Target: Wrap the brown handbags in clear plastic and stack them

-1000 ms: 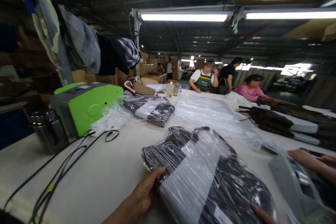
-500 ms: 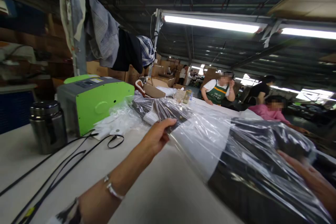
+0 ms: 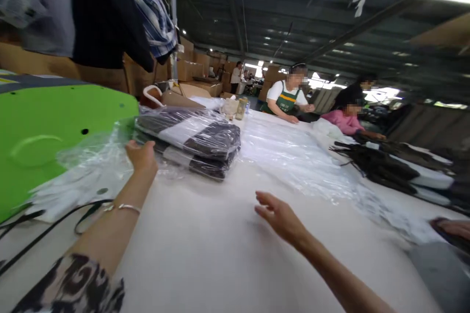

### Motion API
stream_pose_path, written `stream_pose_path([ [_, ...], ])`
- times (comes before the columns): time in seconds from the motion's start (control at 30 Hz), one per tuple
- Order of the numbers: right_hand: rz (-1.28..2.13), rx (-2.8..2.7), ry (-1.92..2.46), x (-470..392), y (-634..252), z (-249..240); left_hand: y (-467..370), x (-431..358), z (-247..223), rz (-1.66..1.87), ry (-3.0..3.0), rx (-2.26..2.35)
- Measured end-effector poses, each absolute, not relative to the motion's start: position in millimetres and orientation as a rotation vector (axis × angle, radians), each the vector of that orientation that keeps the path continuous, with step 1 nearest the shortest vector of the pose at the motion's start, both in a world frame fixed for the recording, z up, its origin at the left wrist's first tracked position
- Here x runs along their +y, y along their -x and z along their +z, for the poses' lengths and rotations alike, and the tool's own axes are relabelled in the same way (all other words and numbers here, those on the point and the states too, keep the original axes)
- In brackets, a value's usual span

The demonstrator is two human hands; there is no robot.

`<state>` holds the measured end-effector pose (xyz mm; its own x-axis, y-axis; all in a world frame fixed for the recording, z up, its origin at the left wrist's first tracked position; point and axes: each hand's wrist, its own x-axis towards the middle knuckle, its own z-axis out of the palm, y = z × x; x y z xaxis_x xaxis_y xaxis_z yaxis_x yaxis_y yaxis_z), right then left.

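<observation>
Two dark folded garments in clear plastic bags lie stacked on the white table, each with a white band around it; the upper bagged garment (image 3: 191,132) covers much of the lower bagged garment (image 3: 194,164). My left hand (image 3: 142,157) is at the stack's left end, thumb and forefinger apart; its other fingers are partly hidden. Over the bare tabletop, right of the stack, my right hand (image 3: 277,216) hangs with fingers spread and nothing in it. Clear plastic bags (image 3: 293,151) lie flat beyond it.
A green machine (image 3: 62,132) stands at the left, with crumpled plastic (image 3: 91,156) and a black cable (image 3: 55,225) beside it. Dark garments (image 3: 378,166) lie at the right. Across the table sit co-workers, one in a green apron (image 3: 286,100). Clothes (image 3: 154,19) hang overhead.
The bagged garment stretched between both hands now lies on the stack. Both hands have let go; my right hand has moved left. The view has turned right and moved closer.
</observation>
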<state>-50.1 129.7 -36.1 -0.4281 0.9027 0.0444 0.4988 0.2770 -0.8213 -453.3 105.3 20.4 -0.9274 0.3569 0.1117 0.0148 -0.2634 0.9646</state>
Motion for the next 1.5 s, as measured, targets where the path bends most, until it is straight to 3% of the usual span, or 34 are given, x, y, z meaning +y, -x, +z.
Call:
stream_pose_path([
  [0.1,0.911,-2.162,1.281,55.4,-21.4,-69.4,419.5,111.2,11.1,2.296,-0.762,2.211],
  [0.17,0.810,-2.145,1.371,10.2,-68.2,-72.8,377.2,119.8,22.5,2.173,-1.155,2.246],
  [0.27,0.581,-2.036,1.530,-47.2,-128.0,-63.0,285.5,127.2,49.3,1.976,-1.592,1.918],
  [0.37,0.343,-2.018,1.614,-93.5,-172.1,-57.4,174.6,110.5,56.7,1.725,-1.946,1.279],
  [0.5,0.042,-2.192,1.537,-131.2,-203.8,-73.8,41.4,46.5,-4.8,1.097,-2.378,0.460],
  [0.6,-0.165,-2.261,1.376,-137.5,-209.7,-89.0,-16.3,-2.7,-77.6,0.912,-2.605,0.356],
  [0.73,-0.323,-2.189,1.218,-130.4,-209.5,-99.6,-35.5,-24.8,-124.4,0.931,-2.742,0.381],
  [0.93,-0.413,-2.042,1.028,-119.8,-214.3,-122.2,-31.7,-11.1,-115.4,1.102,-2.840,0.305],
  [1.5,-0.285,-1.879,1.171,-137.3,-202.9,-110.1,-27.3,-19.0,-104.7,0.829,-2.865,0.471],
])
